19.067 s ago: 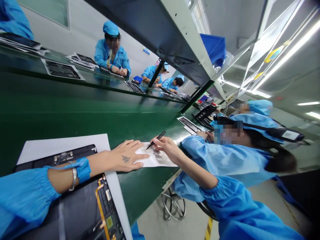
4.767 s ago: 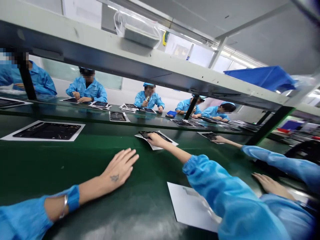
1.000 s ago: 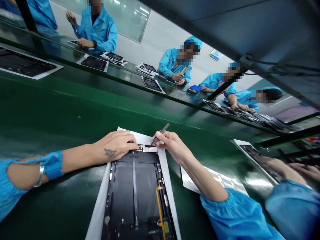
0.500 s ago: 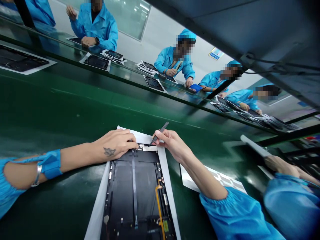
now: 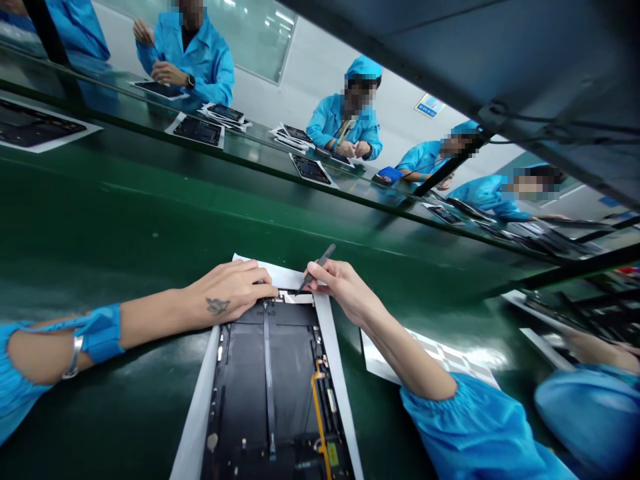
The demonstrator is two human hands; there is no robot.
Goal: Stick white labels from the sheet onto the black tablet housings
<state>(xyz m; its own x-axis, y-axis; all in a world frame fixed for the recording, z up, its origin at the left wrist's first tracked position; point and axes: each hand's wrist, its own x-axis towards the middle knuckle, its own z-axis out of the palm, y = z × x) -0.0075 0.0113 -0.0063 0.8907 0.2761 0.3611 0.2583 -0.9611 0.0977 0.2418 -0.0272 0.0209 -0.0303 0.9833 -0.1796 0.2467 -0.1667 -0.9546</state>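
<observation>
Maybe the strip (image 5: 299,299) at the 12 o'clock edge of the tablet (image 5: 295,360) could bend if the tweezers (image 5: 324,257) slip. The right hand (image 5: 335,283) pinches them at 1; the left hand (image 5: 233,293) touches 11, fingers bent, grip hard to tell. Paper (image 5: 335,360) peeks out beneath; green bench (image 5: 200,220) leaves room past 12, a sheet (image 5: 457,363) near 3.

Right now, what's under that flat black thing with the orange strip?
White paper lies under the black panel, poking out at both sides and the far end. The panel covers whatever's beneath its middle; I can't see that.
</observation>
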